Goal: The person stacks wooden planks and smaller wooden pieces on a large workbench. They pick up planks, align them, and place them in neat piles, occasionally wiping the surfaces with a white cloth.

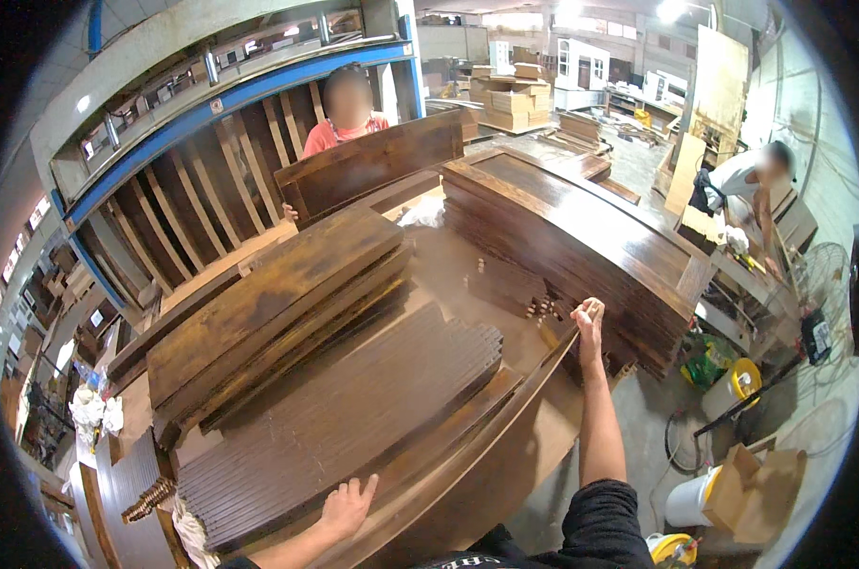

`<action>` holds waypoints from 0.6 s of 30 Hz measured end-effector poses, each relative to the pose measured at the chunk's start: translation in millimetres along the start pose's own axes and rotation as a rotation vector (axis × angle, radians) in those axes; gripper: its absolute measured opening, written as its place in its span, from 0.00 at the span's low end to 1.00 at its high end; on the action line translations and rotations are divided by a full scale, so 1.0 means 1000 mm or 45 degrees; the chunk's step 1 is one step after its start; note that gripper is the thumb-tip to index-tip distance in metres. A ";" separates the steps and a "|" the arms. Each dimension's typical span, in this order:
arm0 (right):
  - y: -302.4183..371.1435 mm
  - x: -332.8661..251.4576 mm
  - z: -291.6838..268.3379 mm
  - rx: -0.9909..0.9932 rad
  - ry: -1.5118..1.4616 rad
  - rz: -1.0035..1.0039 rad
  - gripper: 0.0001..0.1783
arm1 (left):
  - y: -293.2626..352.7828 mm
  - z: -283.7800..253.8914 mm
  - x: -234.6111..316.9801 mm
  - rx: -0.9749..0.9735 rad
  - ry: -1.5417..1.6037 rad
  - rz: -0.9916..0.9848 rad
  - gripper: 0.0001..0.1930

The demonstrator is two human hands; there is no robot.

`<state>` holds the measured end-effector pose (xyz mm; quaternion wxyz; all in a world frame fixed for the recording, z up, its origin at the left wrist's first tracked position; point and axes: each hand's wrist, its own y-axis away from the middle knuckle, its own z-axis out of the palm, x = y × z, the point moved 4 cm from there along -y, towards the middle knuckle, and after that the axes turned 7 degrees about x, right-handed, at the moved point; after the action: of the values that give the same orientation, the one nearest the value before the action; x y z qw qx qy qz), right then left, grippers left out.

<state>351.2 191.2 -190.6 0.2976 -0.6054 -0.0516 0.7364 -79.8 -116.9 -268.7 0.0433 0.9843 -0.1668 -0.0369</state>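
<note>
My right hand (589, 318) is closed at the far right end of a long, thin wooden board (486, 444), which slants back toward my body along the table's near side. My left hand (347, 507) lies with fingers spread on the near edge of the dark wood. Beyond it lies a wide row of dark brown, grooved wooden strips (353, 408), packed side by side. A loose stained plank (448, 417) runs along their near edge. Past my right hand stands a tall stack of dark framed panels (581, 213).
Thick stained boards (277, 303) are piled left of centre. Across the table a co-worker (349, 119) holds a dark panel (372, 166) before a blue-edged press (240, 123). Another person (752, 185) bends over a bench at right. Buckets (690, 498) and a cardboard box (757, 493) stand on the floor.
</note>
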 end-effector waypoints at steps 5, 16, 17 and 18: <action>-0.003 0.000 -0.006 0.007 0.005 -0.017 0.14 | -0.007 -0.014 0.008 -0.152 0.116 0.030 0.41; -0.002 0.022 0.007 0.159 -0.435 -0.246 0.09 | 0.013 -0.038 -0.037 -0.635 0.953 -0.090 0.44; 0.004 0.017 0.013 0.232 -0.417 -0.192 0.12 | 0.013 -0.045 -0.042 -0.618 0.975 -0.119 0.43; 0.011 0.023 0.002 0.374 -0.301 -0.154 0.13 | 0.007 -0.071 -0.040 -0.657 0.987 -0.165 0.42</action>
<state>343.3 193.9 -215.1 0.4184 -0.4605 -0.0146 0.7827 -113.4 -105.2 -195.3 0.3433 0.8910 -0.0618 0.2907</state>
